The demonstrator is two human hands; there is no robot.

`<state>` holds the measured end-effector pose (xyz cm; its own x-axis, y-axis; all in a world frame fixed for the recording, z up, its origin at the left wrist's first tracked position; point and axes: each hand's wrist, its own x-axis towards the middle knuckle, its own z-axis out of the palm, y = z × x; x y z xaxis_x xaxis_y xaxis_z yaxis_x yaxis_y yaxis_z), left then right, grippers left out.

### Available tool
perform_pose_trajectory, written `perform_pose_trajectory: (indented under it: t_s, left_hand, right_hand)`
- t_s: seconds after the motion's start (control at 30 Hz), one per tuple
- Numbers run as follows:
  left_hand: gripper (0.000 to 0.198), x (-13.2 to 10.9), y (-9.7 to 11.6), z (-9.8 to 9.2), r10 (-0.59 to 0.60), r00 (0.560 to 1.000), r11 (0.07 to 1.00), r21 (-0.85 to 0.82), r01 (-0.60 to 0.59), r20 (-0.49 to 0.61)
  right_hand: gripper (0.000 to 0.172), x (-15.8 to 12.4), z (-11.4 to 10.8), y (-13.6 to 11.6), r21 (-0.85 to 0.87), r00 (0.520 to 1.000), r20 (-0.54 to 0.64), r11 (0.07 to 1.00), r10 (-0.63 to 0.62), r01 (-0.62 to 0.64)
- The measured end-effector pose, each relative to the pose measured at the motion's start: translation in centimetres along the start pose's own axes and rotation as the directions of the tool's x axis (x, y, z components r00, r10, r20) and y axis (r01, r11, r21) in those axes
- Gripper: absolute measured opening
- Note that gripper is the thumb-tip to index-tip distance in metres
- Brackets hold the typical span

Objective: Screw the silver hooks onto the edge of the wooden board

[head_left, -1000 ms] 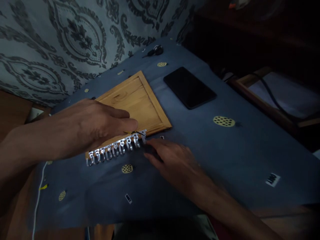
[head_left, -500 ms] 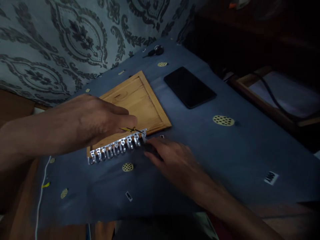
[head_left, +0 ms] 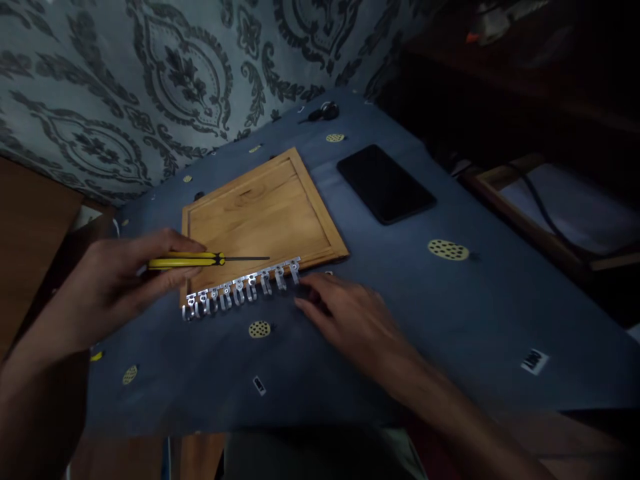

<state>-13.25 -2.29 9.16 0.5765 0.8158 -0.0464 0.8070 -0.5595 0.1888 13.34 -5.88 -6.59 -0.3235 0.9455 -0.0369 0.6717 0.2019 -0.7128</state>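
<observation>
My left hand (head_left: 135,280) is closed around the yellow handle of a screwdriver (head_left: 185,260). Its thin dark shaft points right, above the lower part of a wooden board (head_left: 250,213). Along the board's near edge runs a silver metal hook rail (head_left: 245,287) with several curved hooks hanging over the edge. My right hand (head_left: 350,313) rests at the rail's right end, its index fingertip at the last hook. A gap shows between that finger and the thumb; the other fingers are partly hidden.
A black tablet or large phone (head_left: 385,183) lies right of the board on the blue patterned tablecloth (head_left: 480,313). Small dark items (head_left: 323,113) sit at the back by the patterned curtain (head_left: 185,73). A wooden drawer or tray (head_left: 555,207) with pale contents stands at the right.
My left hand has drawn back left from over the board, bringing the whole screwdriver into view, now nearly level. My right hand stays beside the rail's right end.
</observation>
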Motion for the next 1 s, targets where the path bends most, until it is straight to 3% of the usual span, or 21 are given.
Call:
perform_pose_trajectory:
  t_s: [0.1,0.23,0.4,0.57,0.73,1.0]
  left_hand:
    - [0.022,-1.1,0.4,1.5,-0.061,0.996,0.998,-0.030,0.059,-0.069]
    - [0.025,-0.1,1.4,2.3,0.023,0.999,1.000,0.011,-0.022,-0.041]
    - [0.024,2.7,1.6,2.2,0.172,0.985,0.985,0.025,-0.171,-0.024]
    - [0.027,4.3,1.0,1.8,0.244,0.967,0.969,0.010,-0.246,0.075]
    - [0.025,5.3,1.2,1.5,0.289,0.946,0.957,-0.006,-0.291,0.149]
    - [0.024,6.1,1.8,1.2,0.319,0.934,0.946,0.008,-0.324,0.163]
  right_hand:
    - [0.019,0.2,-0.2,-0.1,0.002,0.999,0.031,1.000,0.006,-0.006]
    - [0.021,0.3,-0.4,-0.3,-0.006,0.999,0.029,1.000,0.019,-0.019]
    - [0.020,0.2,-0.3,-0.3,0.007,1.000,0.003,1.000,0.004,-0.004]
    - [0.020,0.2,-0.2,-0.2,0.003,1.000,0.002,1.000,0.001,-0.001]
    - [0.021,0.1,-0.1,-0.1,0.010,1.000,0.015,1.000,0.012,-0.012]
    - [0.019,0.0,0.0,-0.3,-0.008,1.000,0.007,1.000,0.009,-0.009]
